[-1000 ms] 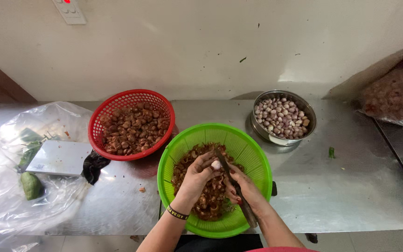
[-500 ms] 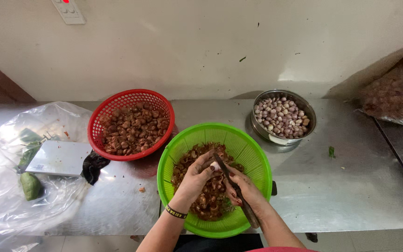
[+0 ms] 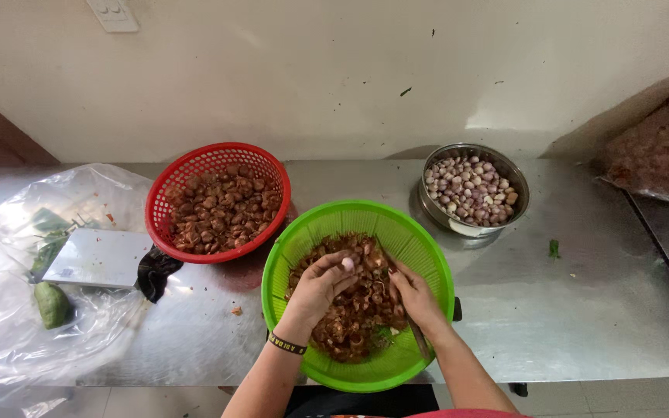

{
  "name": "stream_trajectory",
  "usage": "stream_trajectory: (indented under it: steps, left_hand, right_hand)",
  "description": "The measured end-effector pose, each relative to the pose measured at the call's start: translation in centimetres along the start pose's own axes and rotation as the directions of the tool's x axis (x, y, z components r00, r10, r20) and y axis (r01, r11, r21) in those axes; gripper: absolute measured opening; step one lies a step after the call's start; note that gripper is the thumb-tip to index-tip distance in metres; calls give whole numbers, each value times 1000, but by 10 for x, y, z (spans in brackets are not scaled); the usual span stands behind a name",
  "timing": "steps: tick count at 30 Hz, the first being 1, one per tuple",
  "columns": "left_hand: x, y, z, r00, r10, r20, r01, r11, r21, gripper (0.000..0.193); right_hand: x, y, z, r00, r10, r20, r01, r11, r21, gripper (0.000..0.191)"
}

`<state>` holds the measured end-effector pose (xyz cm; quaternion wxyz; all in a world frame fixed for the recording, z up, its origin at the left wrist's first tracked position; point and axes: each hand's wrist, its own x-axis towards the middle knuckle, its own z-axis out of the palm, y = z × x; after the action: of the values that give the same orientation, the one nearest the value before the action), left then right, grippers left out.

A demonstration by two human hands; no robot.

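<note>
Two baskets, green [image 3: 427, 255] and red [image 3: 272, 172], and one bowl [image 3: 519, 213] stood present; left hand [image 3: 320, 285] pinched one shallot [image 3: 347, 265]; right hand [image 3: 414, 292] gripped one knife [image 3: 420, 340]

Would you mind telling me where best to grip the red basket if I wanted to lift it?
Grip the red basket by its rim, probably at the far and left edges. It sits upright and full of brown bulbs, so the rim is the only free part. Its near right edge crowds the green basket.
</note>
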<state>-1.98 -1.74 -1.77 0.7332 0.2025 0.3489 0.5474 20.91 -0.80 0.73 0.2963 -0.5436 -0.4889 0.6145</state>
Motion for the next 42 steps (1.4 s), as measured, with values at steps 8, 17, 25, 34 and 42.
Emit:
stream_trajectory:
  steps: [8, 17, 25, 34, 42]
  left_hand:
    - [6, -23, 7, 997, 47, -69, -59, 981, -186, 18]
    - [-2, -32, 10, 968, 233, -97, -207, 952, 223, 15]
    - [-8, -21, 12, 985, -48, -167, 77, 982, 172, 36]
    - [2, -20, 8, 988, -149, -26, 141, 842, 521, 47]
    - [16, 79, 21, 1000, -4, -25, 24, 491, 871, 32]
  right_hand:
    - [-34, -4, 50, 976, -202, 85, 205, 979, -18, 70]
    - [-22, 1, 50, 890, -452, 54, 452, 863, -224, 54]
    - [7, -2, 18, 987, -161, -20, 144, 924, -354, 61]
    - [1, 11, 10, 972, -129, 194, 206, 867, -453, 58]
    - [54, -39, -82, 969, 101, -225, -191, 885, -425, 42]
